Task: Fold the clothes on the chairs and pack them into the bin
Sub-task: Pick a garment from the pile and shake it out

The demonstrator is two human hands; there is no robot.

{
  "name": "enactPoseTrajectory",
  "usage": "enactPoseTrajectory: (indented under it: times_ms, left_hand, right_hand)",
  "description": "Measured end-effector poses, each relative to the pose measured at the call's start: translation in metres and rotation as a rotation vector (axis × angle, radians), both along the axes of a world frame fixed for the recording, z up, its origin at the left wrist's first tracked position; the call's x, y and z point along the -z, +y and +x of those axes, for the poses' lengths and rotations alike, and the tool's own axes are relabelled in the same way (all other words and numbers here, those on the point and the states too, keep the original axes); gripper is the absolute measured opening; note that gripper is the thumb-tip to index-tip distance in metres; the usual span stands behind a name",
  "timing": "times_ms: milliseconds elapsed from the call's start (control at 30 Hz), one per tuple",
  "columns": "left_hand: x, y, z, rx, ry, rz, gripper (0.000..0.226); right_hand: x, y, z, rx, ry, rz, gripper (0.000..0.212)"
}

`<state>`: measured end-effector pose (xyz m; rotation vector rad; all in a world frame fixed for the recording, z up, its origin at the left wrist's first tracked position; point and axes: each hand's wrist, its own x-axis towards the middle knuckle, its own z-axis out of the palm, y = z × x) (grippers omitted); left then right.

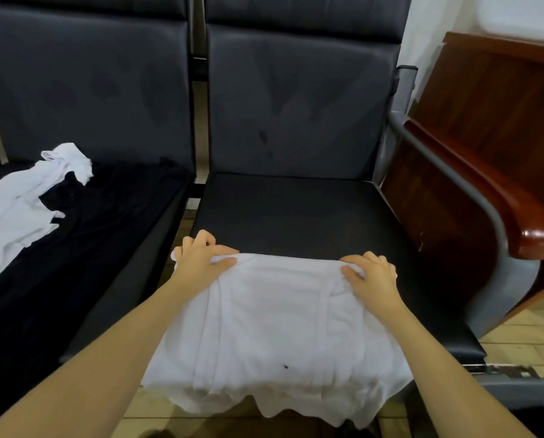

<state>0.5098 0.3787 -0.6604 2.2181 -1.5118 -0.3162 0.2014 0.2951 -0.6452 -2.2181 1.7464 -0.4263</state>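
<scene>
Head view: left hand [201,259] and right hand [370,273] pinch white shirt [273,330] corners

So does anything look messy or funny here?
Yes. The white garment held by the left hand and right hand hangs off the seat's front edge, with a small dark speck. Another white garment lies crumpled on the left chair.

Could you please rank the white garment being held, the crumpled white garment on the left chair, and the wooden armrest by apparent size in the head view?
1. Held white garment, nearest the camera.
2. Crumpled white garment, partly cropped.
3. Wooden armrest.
</scene>
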Motion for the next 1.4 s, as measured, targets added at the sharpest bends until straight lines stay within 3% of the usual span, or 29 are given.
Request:
enactPoseTrajectory:
  times_ms: [200,333,433,600,833,1200,1400]
  left_hand:
    - [-0.010,-0.005,0.001,-0.061,0.149,-0.185,0.013]
    - [-0.024,-0.035,0.005,-0.057,0.045,-0.241,0.013]
    - [-0.037,-0.065,0.010,-0.086,0.008,-0.281,0.014]
    - [-0.066,-0.112,0.019,-0.144,0.028,-0.399,0.015]
    - [-0.101,-0.142,0.030,-0.135,-0.172,-0.608,0.014]
    - [-0.098,-0.064,0.007,-0.145,0.042,-0.575,0.015]
    - [-0.110,-0.002,-0.016,-0.165,0.076,-0.429,0.017]
  right_hand:
    - [-0.013,-0.018,0.006,0.058,-0.150,-0.001,0.017]
    - [-0.023,-0.055,0.023,0.124,-0.106,0.022,0.023]
    - [-0.036,-0.080,0.037,0.088,-0.026,-0.086,0.022]
    - [-0.063,-0.116,0.052,0.102,-0.141,-0.323,0.020]
    - [-0.096,-0.143,0.067,0.149,-0.290,-0.457,0.021]
    - [-0.081,-0.071,0.035,0.090,-0.421,-0.410,0.016]
    - [-0.083,-0.006,0.008,0.049,-0.434,-0.287,0.013]
